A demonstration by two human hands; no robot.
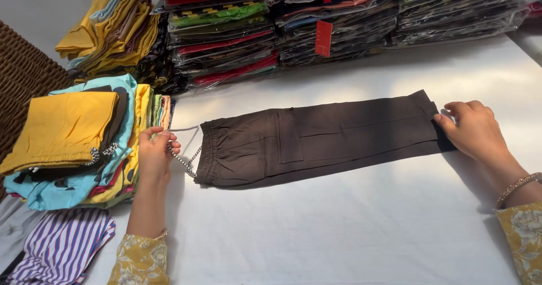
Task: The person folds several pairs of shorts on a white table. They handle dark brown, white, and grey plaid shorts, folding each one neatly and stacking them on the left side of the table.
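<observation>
- A striped cloth [62, 242] is seen at the lower left, beside a folded stack [79, 138] topped by a yellow piece.
- The drawstring [183, 155] is pinched in the left hand [153, 152], fingers closed narrowly on it, just beside the stack.
- Dark brown trousers [322, 138] are laid flat across the white table [339, 228], waistband to the left.
- The hem is pressed down by the right hand [471, 128], fingers curled on the cloth.
- Bagged clothes [339, 20] are piled behind, well apart from the trousers.
</observation>
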